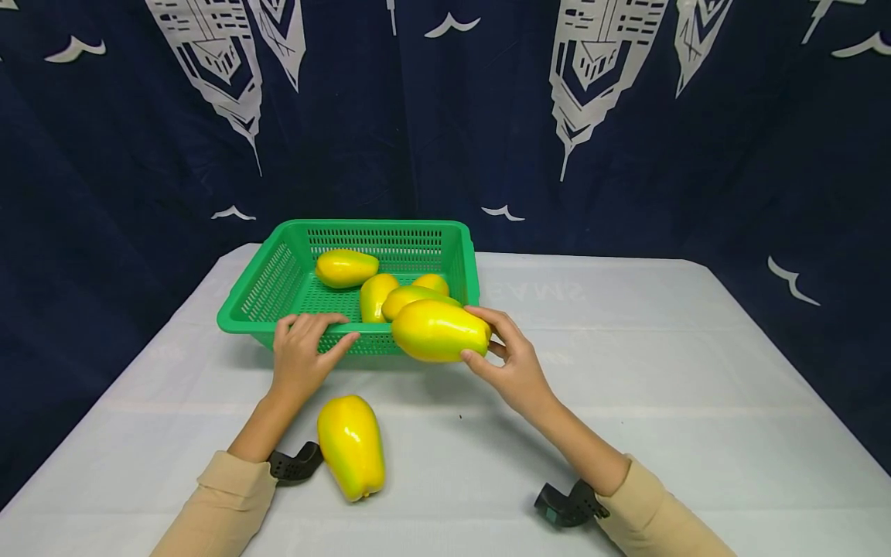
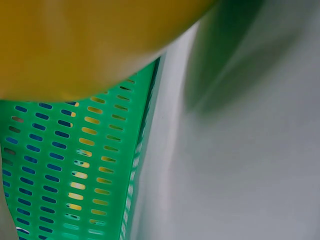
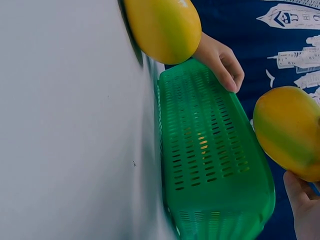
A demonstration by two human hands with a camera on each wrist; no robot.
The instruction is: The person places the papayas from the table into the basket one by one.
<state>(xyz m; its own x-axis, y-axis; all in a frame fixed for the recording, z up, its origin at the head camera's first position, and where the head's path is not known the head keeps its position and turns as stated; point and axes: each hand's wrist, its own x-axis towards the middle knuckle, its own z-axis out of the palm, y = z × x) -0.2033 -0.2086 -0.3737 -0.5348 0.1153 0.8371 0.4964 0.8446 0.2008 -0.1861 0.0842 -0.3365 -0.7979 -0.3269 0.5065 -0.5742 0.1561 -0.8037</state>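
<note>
My right hand point(image 1: 513, 370) holds a yellow-green papaya point(image 1: 441, 331) by its right end, thumb below and fingers above. That fruit overlaps the front right rim of the green basket point(image 1: 244, 316); in the right wrist view the held papaya point(image 3: 287, 132) appears beside the rim, above the basket's wall. At the basket's front left, my left hand point(image 1: 299, 352) grips the rim, thumb outside and fingers over the edge. Several papayas lie inside, one papaya point(image 1: 346, 268) at the back left and the others bunched at the right. Another papaya point(image 1: 351, 447) lies on the table beside my left forearm.
The basket stands toward the back of a white-covered table point(image 1: 647, 387). Behind it hangs a dark blue curtain point(image 1: 431, 139) with white prints. Each wrist wears a black band, the right band point(image 1: 571, 504) close above the table.
</note>
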